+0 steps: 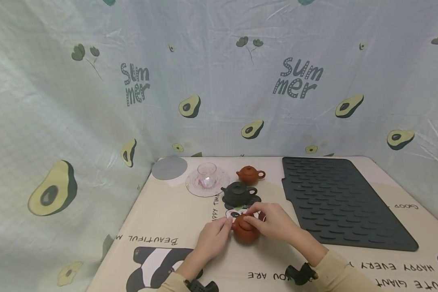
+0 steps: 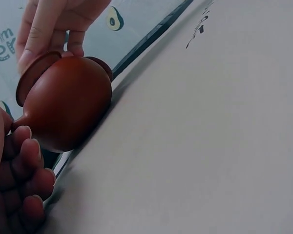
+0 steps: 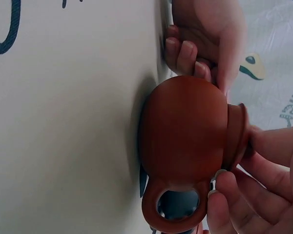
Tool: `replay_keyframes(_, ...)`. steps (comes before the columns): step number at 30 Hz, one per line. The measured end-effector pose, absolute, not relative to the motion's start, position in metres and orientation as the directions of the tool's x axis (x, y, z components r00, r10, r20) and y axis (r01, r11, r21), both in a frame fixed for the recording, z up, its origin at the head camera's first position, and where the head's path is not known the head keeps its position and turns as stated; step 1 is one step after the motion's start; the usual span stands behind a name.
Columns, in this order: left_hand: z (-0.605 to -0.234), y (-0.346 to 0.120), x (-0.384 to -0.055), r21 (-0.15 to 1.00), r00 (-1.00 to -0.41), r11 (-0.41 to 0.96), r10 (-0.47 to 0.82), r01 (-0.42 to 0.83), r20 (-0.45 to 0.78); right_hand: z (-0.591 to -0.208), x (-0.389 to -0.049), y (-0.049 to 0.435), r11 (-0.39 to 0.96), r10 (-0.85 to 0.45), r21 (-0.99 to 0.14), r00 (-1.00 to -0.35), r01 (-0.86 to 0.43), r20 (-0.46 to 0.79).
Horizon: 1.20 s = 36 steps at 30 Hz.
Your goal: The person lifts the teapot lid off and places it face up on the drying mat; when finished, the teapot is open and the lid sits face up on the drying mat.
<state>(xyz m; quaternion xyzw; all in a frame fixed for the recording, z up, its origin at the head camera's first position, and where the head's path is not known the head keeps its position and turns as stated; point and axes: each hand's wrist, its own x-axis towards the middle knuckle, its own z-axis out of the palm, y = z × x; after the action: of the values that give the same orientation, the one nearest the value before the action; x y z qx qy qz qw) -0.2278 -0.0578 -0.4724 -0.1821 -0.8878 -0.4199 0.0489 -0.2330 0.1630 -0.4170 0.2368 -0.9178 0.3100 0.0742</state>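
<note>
A reddish-brown clay teapot (image 1: 246, 235) stands on the table in front of the person. My left hand (image 1: 214, 238) pinches its spout (image 2: 20, 122) between thumb and forefinger, the other fingers curling below. From above, my right hand (image 1: 277, 222) grips the teapot's lid (image 3: 240, 134) by its knob. The lid sits tilted at the pot's mouth, one side raised, as the left wrist view shows. On the right-hand side of the pot is its loop handle (image 3: 151, 209), close below the right fingertips.
Behind stand a black teapot (image 1: 237, 194) and a smaller reddish-brown teapot (image 1: 249, 175). A clear glass cup (image 1: 207, 174) rests on a round patterned mat (image 1: 193, 188). At the back left lies a grey disc (image 1: 169, 168); a dark ridged mat (image 1: 343, 202) covers the right side.
</note>
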Motion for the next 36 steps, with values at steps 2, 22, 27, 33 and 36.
replay_keyframes(2, -0.4723, -0.0576, -0.2280, 0.727, -0.928, 0.581, 0.283, 0.366, 0.241, -0.4162, -0.2331, 0.1628, 0.693, -0.374, -0.555, -0.888, -0.460, 0.270)
replay_keyframes(22, -0.4745, -0.0592, -0.2271, 0.753, -0.924, 0.543, 0.294, 0.372, 0.245, -0.4211, -0.2356, 0.1663, 0.544, -0.246, -0.804, -0.962, -0.238, 0.118)
replay_keyframes(27, -0.4744, -0.0591, -0.2271, 0.760, -0.925, 0.537, 0.295, 0.367, 0.239, -0.4249, -0.2369, 0.1674, 0.534, -0.202, -0.818, -0.972, -0.214, 0.122)
replay_keyframes(33, -0.4738, -0.0590, -0.2276, 0.763, -0.926, 0.534, 0.298, 0.364, 0.234, -0.4254, -0.2381, 0.1701, 0.514, -0.163, -0.833, -0.977, -0.206, 0.141)
replay_keyframes(36, -0.4733, -0.0587, -0.2274, 0.763, -0.925, 0.533, 0.297, 0.365, 0.235, -0.4246, -0.2379, 0.1714, 0.502, -0.141, -0.846, -0.982, -0.180, 0.125)
